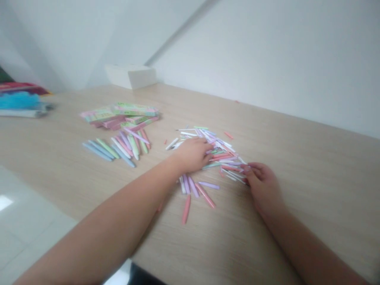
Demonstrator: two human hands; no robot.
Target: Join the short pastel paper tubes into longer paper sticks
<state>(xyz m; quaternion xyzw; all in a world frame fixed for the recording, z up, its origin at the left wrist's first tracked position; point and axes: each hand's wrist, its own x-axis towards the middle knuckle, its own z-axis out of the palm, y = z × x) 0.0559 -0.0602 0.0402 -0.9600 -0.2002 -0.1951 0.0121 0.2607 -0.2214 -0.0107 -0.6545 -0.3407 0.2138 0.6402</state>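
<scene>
A loose pile of pastel pen parts (221, 156), pink, purple, green and white, lies on the table between my hands. Thin white sticks like pen refills (234, 175) stick out at its right side. My left hand (192, 153) reaches over the pile's left part with curled fingers; what they hold, if anything, is hidden. At the right edge my right hand (263, 182) has thumb and fingers pinched together on the end of a pen part, blurred. Nearer me lie several purple barrels (192, 187) and pink barrels (186, 209).
Left of the pile, several pastel pens (127, 146) lie in a loose row. Behind them are flat green and pink boxes (133, 110). A white box (141, 77) stands by the wall. Blue and red packages (19, 101) sit far left. The table edge (74, 217) runs along the left.
</scene>
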